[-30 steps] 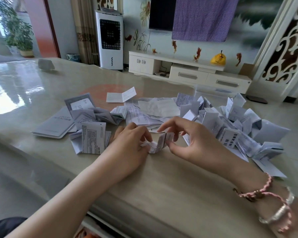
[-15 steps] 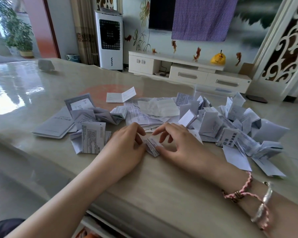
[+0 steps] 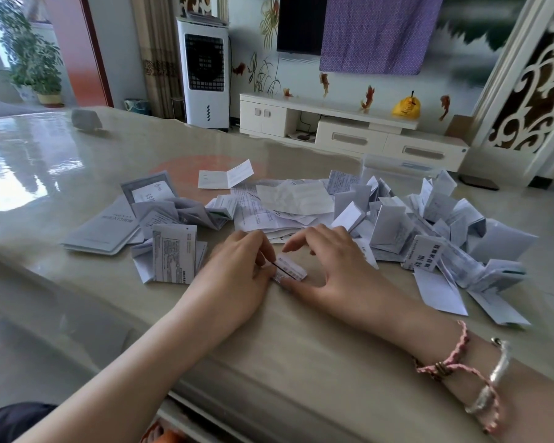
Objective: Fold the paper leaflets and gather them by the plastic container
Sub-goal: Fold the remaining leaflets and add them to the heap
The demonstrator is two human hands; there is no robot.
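Now lying lower and flatter than 0.5 s ago, pressed to the table rather than lifted between the fingers: the small folded leaflet, a compact white packet with fine print and a dark crease line along its near side. Pinching its left end – left hand, fingers curled against the paper edge. Bracketing its right end – right hand, thumb flat on the surface just below the packet, forefinger arched above it, remaining fingers spreading loosely toward the heap; whether the forefinger is touching the paper cannot be told. Sitting on the right wrist, 2 bracelets: a pink braided cord bracelet and a pale silvery bangle.

Lying to the right, a heap of folded leaflets, thin white sheets bent into tents and squares. Spreading to the left, flatter unfolded sheets and a grey booklet. Standing behind the heap, a clear plastic container, well apart from the held packet.

Gleaming underneath, a glossy beige tabletop under a clear cover. Standing beyond: a white air cooler, a white TV cabinet, a purple cloth draping over a dark screen, a potted plant.
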